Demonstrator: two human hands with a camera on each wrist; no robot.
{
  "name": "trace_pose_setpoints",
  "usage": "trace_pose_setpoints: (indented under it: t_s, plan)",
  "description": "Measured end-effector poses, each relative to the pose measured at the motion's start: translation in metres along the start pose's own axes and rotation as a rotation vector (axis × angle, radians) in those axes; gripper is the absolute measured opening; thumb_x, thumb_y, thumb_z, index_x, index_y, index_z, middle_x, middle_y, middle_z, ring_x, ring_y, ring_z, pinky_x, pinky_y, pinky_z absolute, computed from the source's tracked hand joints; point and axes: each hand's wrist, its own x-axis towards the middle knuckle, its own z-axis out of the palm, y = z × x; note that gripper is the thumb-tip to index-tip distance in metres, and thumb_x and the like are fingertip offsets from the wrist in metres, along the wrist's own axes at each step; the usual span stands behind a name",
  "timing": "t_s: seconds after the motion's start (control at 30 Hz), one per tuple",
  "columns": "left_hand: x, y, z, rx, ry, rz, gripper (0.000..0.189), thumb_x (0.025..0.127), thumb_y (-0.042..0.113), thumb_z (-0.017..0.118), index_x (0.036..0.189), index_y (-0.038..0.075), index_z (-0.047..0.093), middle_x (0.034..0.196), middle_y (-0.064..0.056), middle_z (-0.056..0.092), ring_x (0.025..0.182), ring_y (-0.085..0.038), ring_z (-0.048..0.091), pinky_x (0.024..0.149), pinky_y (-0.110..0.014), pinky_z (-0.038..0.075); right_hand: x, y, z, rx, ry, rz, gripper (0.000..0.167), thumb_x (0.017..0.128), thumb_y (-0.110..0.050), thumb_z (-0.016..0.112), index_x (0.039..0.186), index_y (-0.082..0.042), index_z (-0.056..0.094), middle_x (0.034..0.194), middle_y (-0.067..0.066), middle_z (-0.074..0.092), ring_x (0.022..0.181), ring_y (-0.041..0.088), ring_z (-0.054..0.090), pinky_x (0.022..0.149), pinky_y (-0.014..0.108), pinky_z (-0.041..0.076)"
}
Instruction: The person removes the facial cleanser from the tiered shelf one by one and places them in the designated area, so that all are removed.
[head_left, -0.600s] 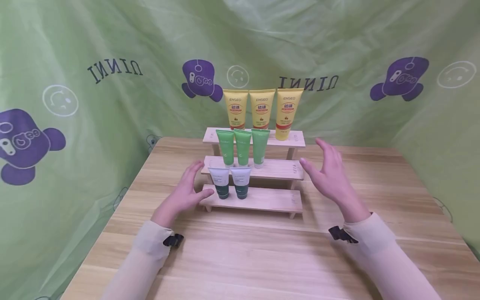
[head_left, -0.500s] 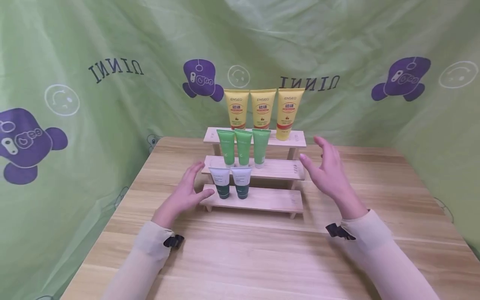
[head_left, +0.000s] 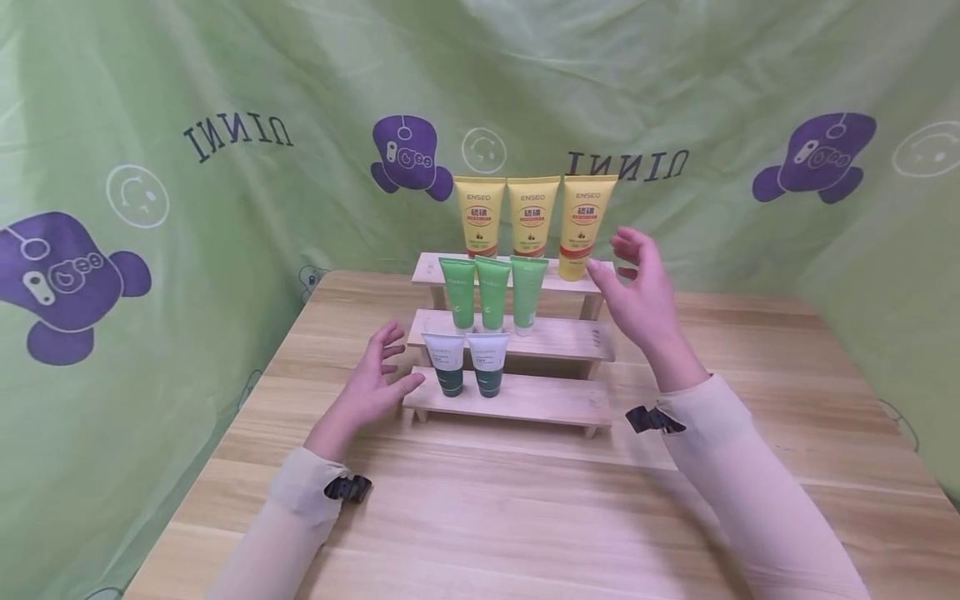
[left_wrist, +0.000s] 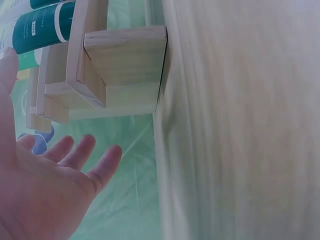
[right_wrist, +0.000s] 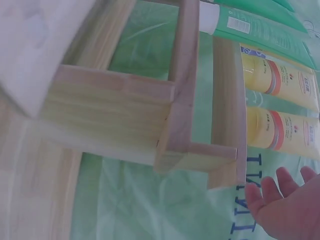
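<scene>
A three-step wooden display stand [head_left: 555, 400] bears upright squeeze tubes. On its top step are three yellow tubes [head_left: 532, 218], on the middle one three green tubes [head_left: 492, 293], on the lowest two white-and-dark-green tubes [head_left: 487, 367]. My right hand [head_left: 641, 296], fingers spread and loosely bent, is beside the rightmost yellow tube [head_left: 585, 229], thumb tip close to its base. In the right wrist view a gap shows between the fingers [right_wrist: 272, 190] and the yellow tubes. My left hand [head_left: 372, 379] hovers left of the lowest step, holding nothing, its thumb pointing at the white-and-dark-green tubes.
The stand sits toward the back of a wood-grain table [head_left: 480, 508]. Behind and at both sides hangs a green curtain [head_left: 300, 50] printed with purple figures and smiling faces. Each sleeve has a dark strap at the cuff.
My right hand has moved up and inward, from beside the middle step to the rightmost yellow tube. The left hand has hardly moved. The view has shifted slightly.
</scene>
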Motion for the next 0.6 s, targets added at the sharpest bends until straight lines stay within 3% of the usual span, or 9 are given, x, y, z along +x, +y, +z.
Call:
trace_pose_setpoints:
  t_s: [0.13,0.27,0.37,0.5,0.6]
  plan:
    - [-0.003,0.004,0.002,-0.102,-0.009,-0.017,0.091,0.087,0.01,0.075,0.153,0.003,0.013,0.151,-0.027,0.029,0.132,-0.047,0.038,0.103,-0.059,0.037,0.01,-0.003,0.003,0.069,0.012,0.045,0.071,0.09,-0.038,0.071,0.147,-0.014,0.035,0.142,0.009,0.046,0.13,0.023,0.044,0.107,0.039,0.037]
    - [-0.008,0.024,0.002,-0.209,-0.031,-0.057,0.086,0.087,0.001,0.072,0.15,-0.005,0.014,0.148,-0.032,0.028,0.131,-0.051,0.038,0.104,-0.059,0.036,0.018,-0.006,0.006,0.136,0.024,0.078,0.073,0.088,-0.037,0.073,0.146,-0.013,0.035,0.142,0.009,0.047,0.13,0.026,0.045,0.107,0.036,0.038]
    - [-0.011,0.023,0.006,-0.263,-0.028,-0.061,0.079,0.087,-0.001,0.071,0.145,-0.006,0.018,0.146,-0.031,0.031,0.13,-0.05,0.039,0.105,-0.058,0.035,0.023,-0.006,0.008,0.185,0.023,0.099,0.075,0.087,-0.035,0.074,0.146,-0.012,0.035,0.14,0.009,0.047,0.129,0.025,0.046,0.106,0.034,0.038]
    - [-0.01,0.001,0.01,-0.263,-0.023,-0.053,0.067,0.088,0.005,0.073,0.138,-0.005,0.029,0.144,-0.026,0.038,0.129,-0.046,0.042,0.105,-0.053,0.037,0.027,-0.006,0.011,0.237,0.017,0.123,0.075,0.086,-0.031,0.076,0.146,-0.011,0.035,0.139,0.009,0.047,0.126,0.022,0.047,0.105,0.033,0.04]
    - [-0.011,-0.006,0.009,-0.233,-0.042,-0.092,0.062,0.087,0.012,0.075,0.134,-0.004,0.038,0.142,-0.022,0.042,0.129,-0.043,0.045,0.105,-0.05,0.038,0.028,-0.007,0.014,0.257,0.016,0.138,0.073,0.086,-0.027,0.077,0.145,-0.013,0.037,0.138,0.009,0.048,0.124,0.021,0.048,0.104,0.032,0.041]
